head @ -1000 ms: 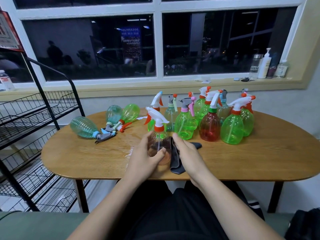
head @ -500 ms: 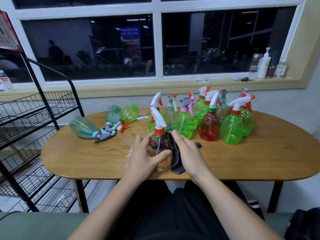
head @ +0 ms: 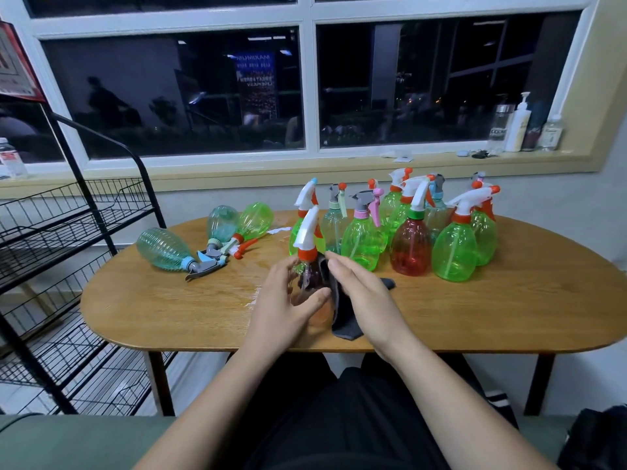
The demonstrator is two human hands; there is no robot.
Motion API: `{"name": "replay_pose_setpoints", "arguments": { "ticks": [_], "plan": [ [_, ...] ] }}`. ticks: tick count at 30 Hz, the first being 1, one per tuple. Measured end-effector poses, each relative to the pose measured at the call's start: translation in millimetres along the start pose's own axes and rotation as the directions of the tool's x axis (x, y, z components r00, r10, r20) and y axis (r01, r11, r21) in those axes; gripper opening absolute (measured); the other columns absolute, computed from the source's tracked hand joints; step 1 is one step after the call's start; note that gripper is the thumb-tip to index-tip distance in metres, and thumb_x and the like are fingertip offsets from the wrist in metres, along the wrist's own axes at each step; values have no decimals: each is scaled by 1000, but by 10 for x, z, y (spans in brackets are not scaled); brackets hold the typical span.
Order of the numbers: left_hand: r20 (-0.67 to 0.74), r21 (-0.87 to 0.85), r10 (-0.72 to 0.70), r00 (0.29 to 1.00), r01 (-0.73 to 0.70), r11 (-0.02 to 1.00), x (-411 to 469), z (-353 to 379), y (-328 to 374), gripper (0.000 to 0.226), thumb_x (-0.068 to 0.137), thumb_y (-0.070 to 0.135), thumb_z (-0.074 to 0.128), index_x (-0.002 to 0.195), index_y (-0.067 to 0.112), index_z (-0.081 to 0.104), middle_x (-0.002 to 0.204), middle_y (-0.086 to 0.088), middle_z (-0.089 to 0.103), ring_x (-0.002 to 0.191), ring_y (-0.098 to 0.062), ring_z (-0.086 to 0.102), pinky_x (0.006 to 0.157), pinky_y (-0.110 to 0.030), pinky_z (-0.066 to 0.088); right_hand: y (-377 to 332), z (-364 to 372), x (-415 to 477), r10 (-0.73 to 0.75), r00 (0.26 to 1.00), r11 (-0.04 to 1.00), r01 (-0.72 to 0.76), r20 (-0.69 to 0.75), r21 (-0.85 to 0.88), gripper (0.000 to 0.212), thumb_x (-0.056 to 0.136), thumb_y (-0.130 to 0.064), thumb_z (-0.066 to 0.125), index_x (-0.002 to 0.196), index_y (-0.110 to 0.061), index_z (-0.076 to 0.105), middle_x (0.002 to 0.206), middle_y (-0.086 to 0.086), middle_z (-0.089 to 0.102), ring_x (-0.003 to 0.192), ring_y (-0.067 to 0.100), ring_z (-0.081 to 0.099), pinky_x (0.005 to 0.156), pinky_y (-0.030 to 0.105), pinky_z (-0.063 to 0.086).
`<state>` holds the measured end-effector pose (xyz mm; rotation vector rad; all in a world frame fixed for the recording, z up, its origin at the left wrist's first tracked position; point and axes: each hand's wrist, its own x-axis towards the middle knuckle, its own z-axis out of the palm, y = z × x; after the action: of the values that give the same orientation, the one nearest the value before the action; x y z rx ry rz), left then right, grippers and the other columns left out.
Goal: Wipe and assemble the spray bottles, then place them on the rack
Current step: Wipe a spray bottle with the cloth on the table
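Nozzle (head: pixel 307 228) now rightward — cloth (head: pixel 342 322) against bottle (head: pixel 314 278)

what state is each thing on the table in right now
held bottle, upright, trigger head on
left hand, grips held bottle
right hand, presses cloth against held bottle
three left bottles, lying on their sides
standing bottles, upright, heads on
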<state>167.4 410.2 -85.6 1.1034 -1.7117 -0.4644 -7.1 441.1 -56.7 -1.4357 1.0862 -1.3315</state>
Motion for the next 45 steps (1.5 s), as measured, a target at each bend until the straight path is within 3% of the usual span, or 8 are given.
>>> {"name": "replay_pose_setpoints", "arguments": {
  "ticks": [5,10,19,23,27,32,39,45],
  "plan": [
    [-32,60,19,999,-17,998,8,-2,-47,73,82,55,84,146,34,56,122,6,47,120,1,54,99,-10,41,104,-8,-18,39,998,997,-36,41,-62,31,109,-47,52,138,-43,62,115,-46,61,122,-21,52,99,5,36],
    [-33,71,1,999,1,997,3,2,-67,81,78,64,81,149,37,52,116,8,44,113,-1,54,93,-7,40,98,-26,-9,134,990,990,-132,39,-53,32,103,-65,53,120,-46,73,120,-33,72,124,-8,61,116,29,42],
    [-56,-30,-36,998,34,999,-19,11,-1,70,85,35,88,146,35,53,130,21,68,119,4,64,96,-14,50,22,19,-77,-14,999,999,16,33,-49,58,104,-62,54,155,-36,53,152,-30,49,144,-9,42,118,20,30],
    [-47,5,-62,997,63,998,-23,-2,11,69,87,37,83,146,39,48,129,24,65,120,16,57,93,-2,40,83,5,-58,102,995,977,-96,20,-189,41,109,-58,45,139,-38,63,124,-32,59,127,-2,52,103,23,35],
    [-31,-67,-64,997,62,996,-31,4,49,67,85,39,88,139,34,50,122,21,71,112,9,66,89,-8,47,-42,20,-77,49,998,997,-46,47,-64,14,110,-42,54,119,-46,64,102,-48,64,106,-28,56,96,5,42],
    [-31,-50,-30,999,28,998,-25,-6,45,59,85,44,84,135,34,54,119,16,71,108,4,67,84,-10,48,24,53,-88,-67,991,990,80,113,-113,64,102,-60,58,161,-36,45,160,-27,45,145,-16,36,121,20,29],
    [-62,33,-1,998,3,999,-5,-7,-9,69,79,52,79,141,30,57,115,9,46,105,0,57,86,-5,41,94,11,-64,49,995,980,-30,92,-195,20,105,-53,60,122,-46,67,120,-30,72,120,-9,63,101,20,46],
    [-78,-49,-18,997,14,999,-33,-10,5,71,78,59,78,143,38,56,126,18,64,116,-3,65,92,-23,53,31,4,-120,-78,993,997,76,85,19,63,98,-47,67,156,-31,49,140,-37,59,138,-14,47,117,19,38]
  ]
}}
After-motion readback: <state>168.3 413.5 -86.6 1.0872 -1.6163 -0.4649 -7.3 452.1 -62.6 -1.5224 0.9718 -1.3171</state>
